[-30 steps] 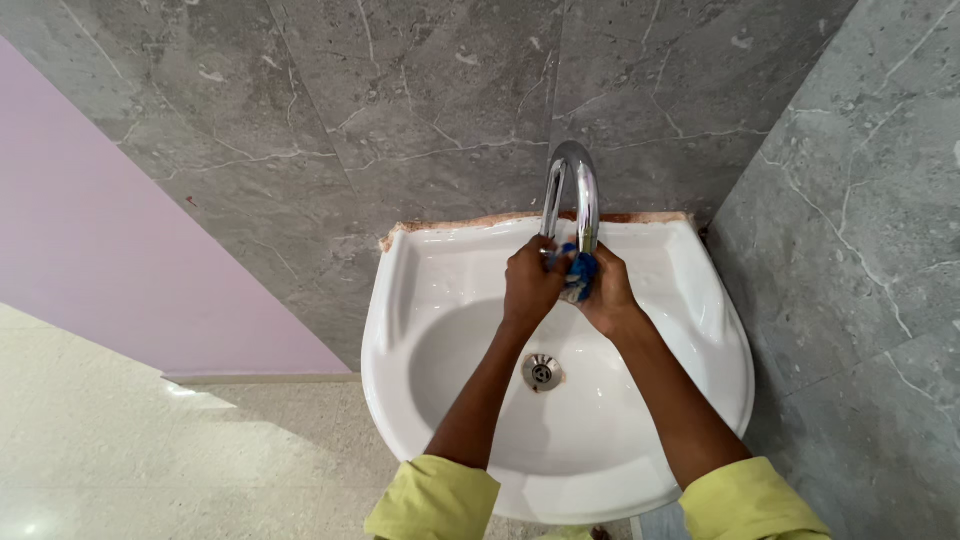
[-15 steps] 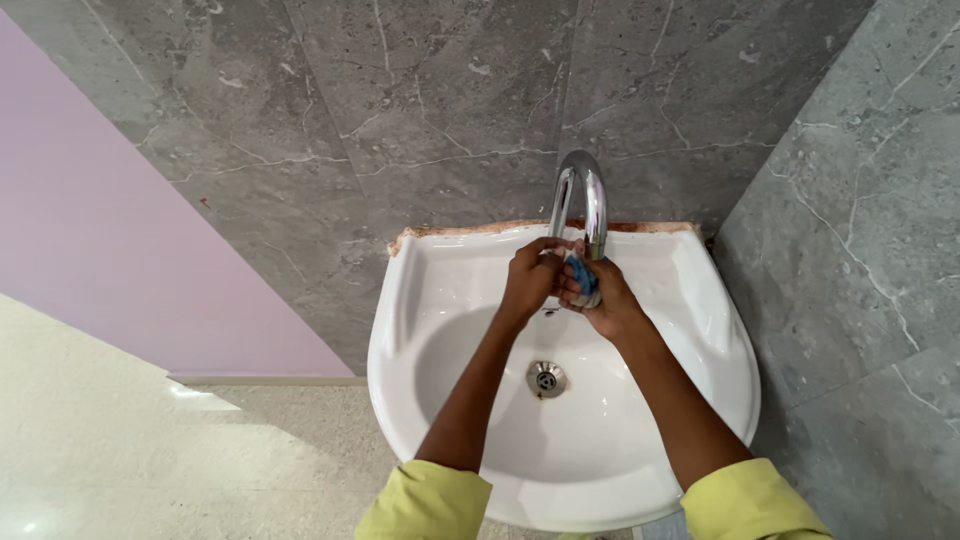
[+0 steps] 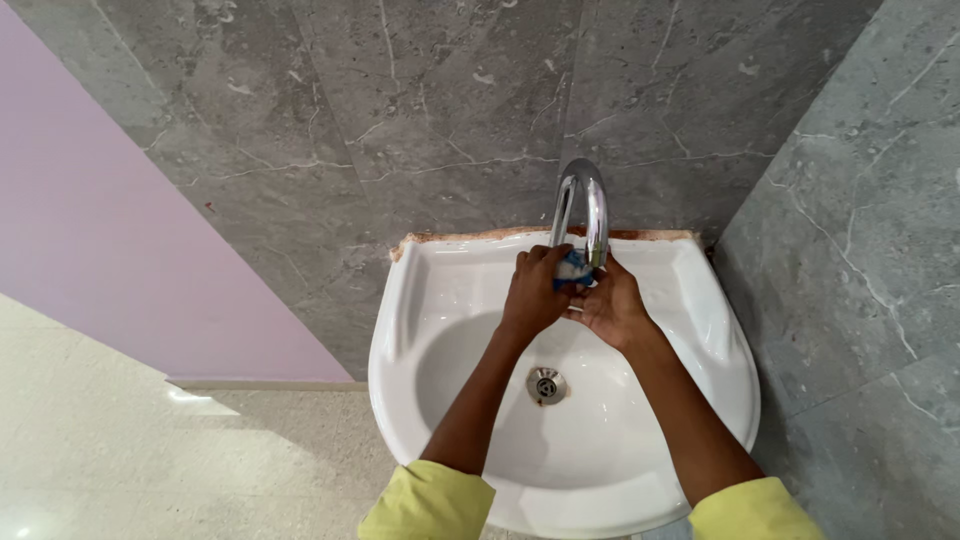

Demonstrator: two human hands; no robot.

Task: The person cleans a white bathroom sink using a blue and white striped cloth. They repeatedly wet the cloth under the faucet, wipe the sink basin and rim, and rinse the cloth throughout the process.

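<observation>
Both hands close together on 1 small blue-and-white scrubber (image 3: 572, 266), the left hand (image 3: 535, 290) curled over its left side and the right hand (image 3: 612, 303) cupping it from below and right; it may be a sponge or a cloth, too bunched to tell. Just above the grip, touching or nearly so, hangs the spout of the curved chrome tap (image 3: 590, 205). Below the grip lies the white basin (image 3: 400, 330), its metal drain (image 3: 545, 384) between the 2 forearms. Yellow-green sleeves (image 3: 430, 505) end nearest the camera. Grey marbled wall tiles (image 3: 400, 120) rise behind.
</observation>
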